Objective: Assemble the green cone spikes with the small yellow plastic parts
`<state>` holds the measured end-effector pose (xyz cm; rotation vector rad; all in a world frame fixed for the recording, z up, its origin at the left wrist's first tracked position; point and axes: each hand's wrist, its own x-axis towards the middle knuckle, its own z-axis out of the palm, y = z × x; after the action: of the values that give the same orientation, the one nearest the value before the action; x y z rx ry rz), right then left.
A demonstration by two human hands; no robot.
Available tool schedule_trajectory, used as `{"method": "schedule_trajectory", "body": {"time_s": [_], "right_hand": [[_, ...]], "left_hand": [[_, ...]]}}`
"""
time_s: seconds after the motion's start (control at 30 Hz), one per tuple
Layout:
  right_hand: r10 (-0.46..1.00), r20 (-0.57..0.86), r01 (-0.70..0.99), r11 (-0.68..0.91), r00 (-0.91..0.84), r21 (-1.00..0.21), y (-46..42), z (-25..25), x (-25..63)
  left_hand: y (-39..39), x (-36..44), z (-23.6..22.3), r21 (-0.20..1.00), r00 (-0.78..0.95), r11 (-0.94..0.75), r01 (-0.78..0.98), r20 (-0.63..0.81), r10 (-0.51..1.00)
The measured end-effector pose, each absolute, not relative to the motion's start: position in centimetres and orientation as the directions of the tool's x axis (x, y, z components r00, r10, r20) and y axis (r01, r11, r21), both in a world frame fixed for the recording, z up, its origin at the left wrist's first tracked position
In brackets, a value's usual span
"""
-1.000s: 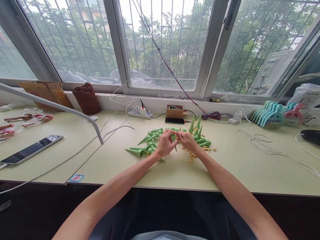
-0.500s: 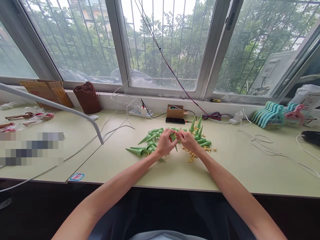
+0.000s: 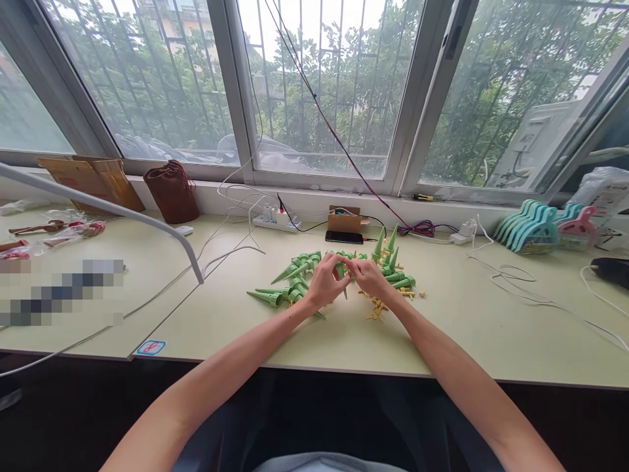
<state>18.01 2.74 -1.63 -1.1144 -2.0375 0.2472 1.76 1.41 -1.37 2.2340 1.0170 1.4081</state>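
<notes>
My left hand [image 3: 327,283] is closed round a green plastic watering spike [image 3: 341,271], whose tip points down. Against its top end my right hand [image 3: 369,276] has its fingers pinched together; whatever is between them is hidden. On the left lie several more green spikes [image 3: 268,298], some with ribbed caps. To the right other green spikes [image 3: 392,241] stand upright or lie on their sides. Small yellow plastic valve pieces [image 3: 377,308] are scattered beside and under my right wrist.
Behind the spikes lie a black phone [image 3: 344,237] and a small cardboard box [image 3: 344,221]. A power strip [image 3: 278,223] and loose cables run along the wall. Turquoise plastic hangers [image 3: 528,226] stand at the right, and a white lamp arm [image 3: 147,219] crosses the left.
Both hands stay almost in the same place. The held spike has tilted slightly, its tip shifting a little left.
</notes>
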Motion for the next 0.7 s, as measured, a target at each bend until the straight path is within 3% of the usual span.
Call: {"method": "schedule_trajectory", "body": {"time_s": [0.7], "right_hand": [[0.81, 0.516, 0.599, 0.567, -0.28, -0.565, 2.75, -1.49, 17.93]], "left_hand": [[1.46, 1.91, -1.45, 0.622, 0.245, -0.682, 0.385, 0.643, 0.725]]}}
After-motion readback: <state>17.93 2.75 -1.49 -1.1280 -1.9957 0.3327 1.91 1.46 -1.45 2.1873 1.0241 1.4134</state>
